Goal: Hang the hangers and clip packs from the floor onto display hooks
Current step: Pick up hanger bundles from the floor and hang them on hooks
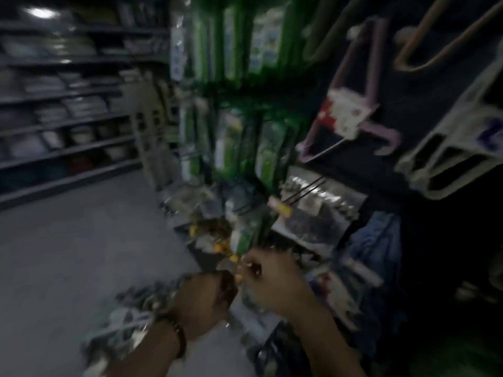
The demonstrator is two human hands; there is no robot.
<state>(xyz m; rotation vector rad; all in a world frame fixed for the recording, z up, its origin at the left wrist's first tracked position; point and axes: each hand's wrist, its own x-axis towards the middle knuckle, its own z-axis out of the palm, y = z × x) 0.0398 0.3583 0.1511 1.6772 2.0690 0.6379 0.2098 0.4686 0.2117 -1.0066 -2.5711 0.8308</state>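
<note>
The picture is dark and blurred. My left hand (pixel 202 300) and my right hand (pixel 272 278) meet low in the middle, fingers closed on a clear clip pack (pixel 236 268) with yellow bits, held against the lower display. Just above them hangs a green-and-white pack (pixel 243 235). A bare black display hook (pixel 304 190) with a yellow tag sticks out above my right hand. More clear packs (pixel 130 322) lie in a pile on the floor under my left wrist. Pink hangers (pixel 351 104) and white hangers (pixel 446 156) hang at the upper right.
Green packs (pixel 231 36) fill the upper display rows. Shelves of stacked housewares (pixel 60 110) run along the left side of the aisle. Grey floor (pixel 81 240) lies between. A blue item (pixel 378 246) hangs at the lower right of the display.
</note>
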